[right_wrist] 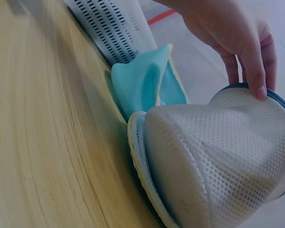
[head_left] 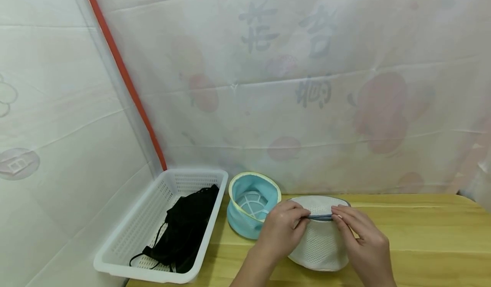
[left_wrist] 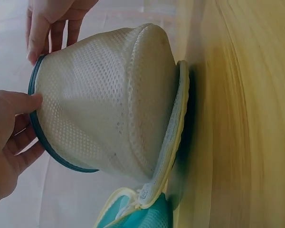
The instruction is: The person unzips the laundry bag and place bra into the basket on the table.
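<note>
Both hands hold a white mesh laundry bag (head_left: 320,246) by its dark blue rim. My left hand (head_left: 281,227) pinches the rim on the left. Fingers and thumb of my right hand (head_left: 364,233) pinch it a short way to the right. In the left wrist view, the left hand (left_wrist: 7,137) grips the rim below the right hand (left_wrist: 54,23). Under the bag's base lies a round lid (left_wrist: 173,137) with yellow trim, on the table. In the right wrist view, the left hand (right_wrist: 247,47) holds the rim; the right hand is not visible there.
A teal mesh laundry bag (head_left: 249,231) with yellow trim stands open beside the left hand. Further left, a white perforated basket (head_left: 124,223) holds a black garment (head_left: 192,227) with thin straps. Everything sits on a wooden table (head_left: 433,236) against a printed sheet (head_left: 238,121).
</note>
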Demonstrator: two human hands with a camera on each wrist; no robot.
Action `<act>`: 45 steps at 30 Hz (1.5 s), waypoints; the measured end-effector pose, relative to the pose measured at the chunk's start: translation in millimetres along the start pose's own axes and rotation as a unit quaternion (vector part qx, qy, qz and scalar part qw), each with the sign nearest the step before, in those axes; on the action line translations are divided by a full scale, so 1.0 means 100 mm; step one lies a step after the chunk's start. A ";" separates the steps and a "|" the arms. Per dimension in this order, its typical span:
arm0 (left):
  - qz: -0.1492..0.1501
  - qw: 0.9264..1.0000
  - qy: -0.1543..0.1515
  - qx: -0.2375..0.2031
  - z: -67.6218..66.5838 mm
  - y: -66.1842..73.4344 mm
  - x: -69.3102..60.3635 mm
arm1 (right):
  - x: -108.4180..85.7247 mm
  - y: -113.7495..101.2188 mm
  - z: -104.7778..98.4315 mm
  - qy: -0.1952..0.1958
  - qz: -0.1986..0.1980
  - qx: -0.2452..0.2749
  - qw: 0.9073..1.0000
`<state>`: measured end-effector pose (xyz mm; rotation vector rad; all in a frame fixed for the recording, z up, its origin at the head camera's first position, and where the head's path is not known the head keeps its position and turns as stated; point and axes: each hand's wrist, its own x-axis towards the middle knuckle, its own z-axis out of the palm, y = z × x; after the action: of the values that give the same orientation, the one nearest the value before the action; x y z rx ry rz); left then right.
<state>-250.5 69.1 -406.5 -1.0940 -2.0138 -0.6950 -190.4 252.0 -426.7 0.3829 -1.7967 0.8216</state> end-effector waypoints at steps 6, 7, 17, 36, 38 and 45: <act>0.019 0.999 0.013 0.025 0.01 0.09 0.03 | -0.01 -0.05 0.06 0.002 -0.026 0.003 1.000; 0.021 0.999 0.013 0.026 0.02 0.10 0.04 | -0.01 -0.05 0.07 -0.001 -0.032 0.005 0.999; 0.011 0.999 0.020 0.028 0.10 0.14 0.07 | 0.00 -0.13 0.12 0.002 -0.048 0.031 0.998; 0.071 0.994 0.080 -0.019 0.46 -0.17 0.59 | 0.27 0.20 0.19 0.061 -0.091 0.032 0.993; 0.084 0.991 0.106 -0.005 0.56 -0.25 0.60 | 0.29 0.31 0.25 0.067 -0.112 0.036 0.991; 0.063 0.996 0.063 0.012 0.75 -0.37 0.29 | 0.03 0.50 0.32 0.001 -0.070 -0.004 0.998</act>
<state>-318.4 119.5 -431.7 -1.1246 -1.8243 -0.6572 -244.3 265.7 -447.3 0.4970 -1.7489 0.7164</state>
